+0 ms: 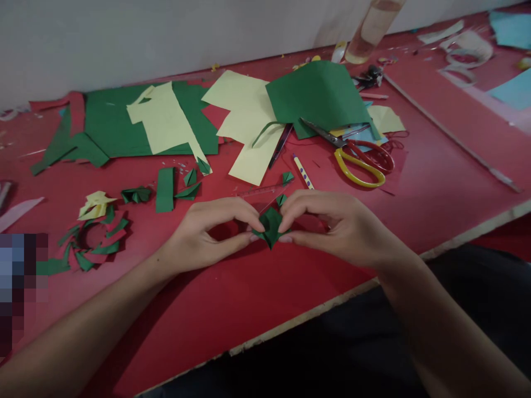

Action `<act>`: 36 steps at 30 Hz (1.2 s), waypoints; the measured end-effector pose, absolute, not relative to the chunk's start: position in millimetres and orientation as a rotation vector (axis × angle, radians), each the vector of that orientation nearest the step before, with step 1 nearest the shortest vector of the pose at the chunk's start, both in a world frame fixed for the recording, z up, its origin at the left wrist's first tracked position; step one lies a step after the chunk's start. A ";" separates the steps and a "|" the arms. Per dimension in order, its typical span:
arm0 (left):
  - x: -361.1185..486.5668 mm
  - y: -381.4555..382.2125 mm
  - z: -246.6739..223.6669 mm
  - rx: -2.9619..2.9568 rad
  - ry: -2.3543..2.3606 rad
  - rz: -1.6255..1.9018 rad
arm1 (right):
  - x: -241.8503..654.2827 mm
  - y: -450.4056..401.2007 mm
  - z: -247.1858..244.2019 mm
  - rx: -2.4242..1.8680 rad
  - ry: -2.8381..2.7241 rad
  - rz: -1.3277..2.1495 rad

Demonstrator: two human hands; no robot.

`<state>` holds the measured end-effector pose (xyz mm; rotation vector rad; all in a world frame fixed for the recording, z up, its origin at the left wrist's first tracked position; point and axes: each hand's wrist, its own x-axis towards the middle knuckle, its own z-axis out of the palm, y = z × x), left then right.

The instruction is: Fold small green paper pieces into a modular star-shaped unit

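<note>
Between my two hands is a small piece of folded green paper [271,225], creased to a point at its lower edge. My left hand [215,228] pinches its left corner between thumb and forefinger. On the opposite corner, the thumb and forefinger of my right hand [332,224] are closed in the same way. Just beyond my fingers lie small folded green pieces [287,177] and a clear ruler [261,190], partly hidden. Left of my left hand are a green paper strip [166,189], more folded green bits [188,192] and a red and green paper ring [108,243].
Scissors [359,166] with yellow and red handles lie beyond my right hand, beside a dotted pen [303,172]. Green sheets [317,94] and cream sheets [244,105] spread along the wall. A bottle [371,33] stands at the back. The red table's [232,309] rough edge runs near me.
</note>
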<state>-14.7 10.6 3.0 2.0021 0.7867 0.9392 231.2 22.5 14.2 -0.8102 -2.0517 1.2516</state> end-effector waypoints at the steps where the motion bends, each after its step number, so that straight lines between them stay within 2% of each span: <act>1: -14.5 10.9 3.1 2.000 0.778 0.945 | 231.5 22.9 14.4 -0.808 -2.053 1.251; 13: -14.4 9.4 5.1 1.950 0.760 0.930 | 235.7 23.3 19.2 -0.740 -2.181 1.211; 24: -15.3 13.0 -0.8 2.139 0.622 0.948 | 236.3 23.2 17.7 -0.739 -2.171 1.161; 36: -14.9 11.8 -2.0 2.156 0.784 1.057 | 233.4 22.2 19.2 -0.831 -2.123 1.085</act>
